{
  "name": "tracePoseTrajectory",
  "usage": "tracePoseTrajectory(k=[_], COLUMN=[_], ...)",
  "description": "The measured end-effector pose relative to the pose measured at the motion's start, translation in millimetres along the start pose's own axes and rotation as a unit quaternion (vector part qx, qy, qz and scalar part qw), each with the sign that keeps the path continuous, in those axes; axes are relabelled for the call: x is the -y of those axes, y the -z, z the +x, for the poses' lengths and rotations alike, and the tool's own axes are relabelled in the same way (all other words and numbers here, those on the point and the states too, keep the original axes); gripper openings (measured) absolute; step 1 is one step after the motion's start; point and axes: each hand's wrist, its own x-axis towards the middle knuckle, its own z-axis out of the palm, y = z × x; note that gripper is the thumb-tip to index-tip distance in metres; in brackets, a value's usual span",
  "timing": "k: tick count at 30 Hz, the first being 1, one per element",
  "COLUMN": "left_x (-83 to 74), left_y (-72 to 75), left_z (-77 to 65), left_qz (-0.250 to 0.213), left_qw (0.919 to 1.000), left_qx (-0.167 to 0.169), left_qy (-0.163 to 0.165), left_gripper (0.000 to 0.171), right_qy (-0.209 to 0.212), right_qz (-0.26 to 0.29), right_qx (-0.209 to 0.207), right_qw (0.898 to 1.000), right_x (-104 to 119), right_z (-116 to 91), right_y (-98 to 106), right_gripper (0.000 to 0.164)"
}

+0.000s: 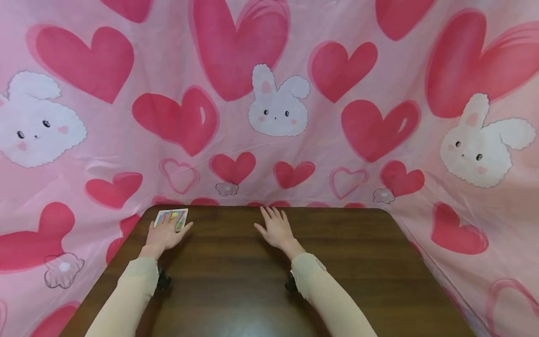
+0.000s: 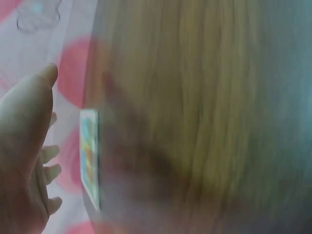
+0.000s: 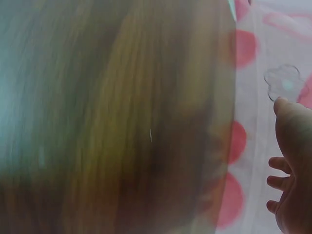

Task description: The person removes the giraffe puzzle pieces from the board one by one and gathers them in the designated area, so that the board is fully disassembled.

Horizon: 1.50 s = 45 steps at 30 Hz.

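A small flat rectangular piece (image 1: 184, 214) with a pale border and a colourful picture lies at the table's far left corner. Over it in the head view is my left hand (image 1: 165, 232), fingers spread, covering part of the picture. From the left wrist, the picture piece (image 2: 90, 158) shows edge-on, with a gap between it and the left hand (image 2: 24, 146). My right hand (image 1: 276, 227) reaches toward the middle of the far edge, fingers extended, holding nothing. The right wrist view has that hand (image 3: 295, 156) at its right side, thumb uppermost.
A dark brown wooden table (image 1: 236, 281) with rounded far corners stretches out in front of me. Behind it and along both sides hangs a pink cloth (image 1: 294, 154) printed with hearts and white rabbits. Black wrist devices (image 1: 163, 279) sit under both sleeves.
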Motion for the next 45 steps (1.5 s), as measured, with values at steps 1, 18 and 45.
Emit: tracePoseTrajectory(k=[1,18,45], left_x=[6.8,52.4,-24.9], left_y=[-0.4,-3.9,-26.7], left_z=[-0.1,-4.1,-58.7], left_qz=[0.000,0.017,0.053], left_qw=[1.0000,0.9991,0.9966], left_qx=[0.003,0.034,-0.025], left_qy=[0.005,0.021,-0.057], left_gripper=[0.091,0.098,0.076], right_qy=[-0.001,0.002,0.047], right_qz=[0.000,0.001,-0.011], right_qx=[0.009,0.086,0.078], right_qw=[1.000,0.996,0.996], right_x=[5,60,85], right_z=[1,8,-2], right_y=[-2,-38,-56], right_gripper=[0.071,0.073,0.068])
